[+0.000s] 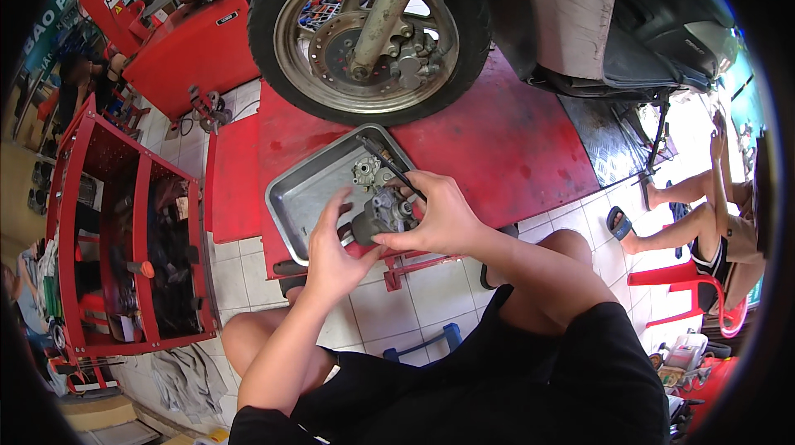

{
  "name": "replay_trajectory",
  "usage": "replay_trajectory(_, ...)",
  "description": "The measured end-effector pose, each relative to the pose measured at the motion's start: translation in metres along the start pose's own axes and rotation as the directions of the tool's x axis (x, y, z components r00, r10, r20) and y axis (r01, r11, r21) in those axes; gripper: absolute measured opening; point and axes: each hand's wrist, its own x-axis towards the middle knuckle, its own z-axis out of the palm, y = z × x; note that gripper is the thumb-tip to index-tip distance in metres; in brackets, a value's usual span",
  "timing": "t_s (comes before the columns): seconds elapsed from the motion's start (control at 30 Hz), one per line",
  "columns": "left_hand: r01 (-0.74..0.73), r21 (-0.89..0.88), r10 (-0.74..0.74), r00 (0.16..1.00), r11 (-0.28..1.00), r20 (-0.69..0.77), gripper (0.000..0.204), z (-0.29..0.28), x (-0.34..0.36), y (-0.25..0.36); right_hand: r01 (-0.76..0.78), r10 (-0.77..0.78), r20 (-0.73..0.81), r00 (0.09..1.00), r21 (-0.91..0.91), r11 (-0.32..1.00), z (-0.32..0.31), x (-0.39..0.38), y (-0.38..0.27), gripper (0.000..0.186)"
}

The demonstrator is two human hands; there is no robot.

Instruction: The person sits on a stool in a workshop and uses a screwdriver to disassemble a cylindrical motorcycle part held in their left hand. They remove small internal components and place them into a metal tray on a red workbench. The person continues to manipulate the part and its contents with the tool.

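My right hand (439, 217) grips a grey metal mechanical assembly (377, 215) with a black hose (396, 165) over the front of a steel tray (290, 187); its thumb lies across the part's lower side. My left hand (335, 259) is at the assembly's left end, fingers apart and curved, thumb near the part; whether they touch it is unclear. Small silver cast parts (364, 172) lie in the tray behind the assembly. The tray rests on a stained red platform (522, 147) in front of a motorbike's front wheel (273, 56).
A red shelving unit (145, 246) and red cabinet (182, 48) stand left. Another person (704, 221) sits by a red plastic stool (662, 279) at right; someone (79, 81) is at back left. A grey rag (182, 383) lies on the tiles.
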Motion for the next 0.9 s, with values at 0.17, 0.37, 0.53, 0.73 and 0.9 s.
replay_trajectory(0.17,0.61,-0.703,-0.261,0.792,0.366,0.552,0.103,-0.007,0.0,-0.018,0.044,-0.056,-0.029,0.998,-0.313,0.949,-0.005,-0.006,-0.001,0.062)
replay_trajectory(0.37,0.726,-0.686,-0.17,0.671,-0.048,0.722,0.059,0.008,0.001,-0.021,0.072,-0.084,-0.018,0.996,-0.352,0.933,0.002,-0.01,-0.005,0.064)
replay_trajectory(0.53,0.729,-0.685,-0.248,0.665,0.007,0.705,0.06,0.012,0.002,-0.015,0.143,-0.153,0.009,0.988,-0.409,0.901,0.01,-0.008,-0.011,0.065)
replay_trajectory(0.73,0.675,-0.686,-0.407,0.726,0.27,0.555,0.049,0.016,0.005,-0.011,0.145,-0.14,0.044,0.989,-0.425,0.894,0.003,-0.006,-0.009,0.063)
replay_trajectory(0.9,0.261,-0.391,-0.282,0.959,0.883,0.003,0.026,0.014,-0.001,-0.027,0.137,-0.078,0.136,0.988,-0.506,0.852,0.001,-0.001,-0.013,0.064)
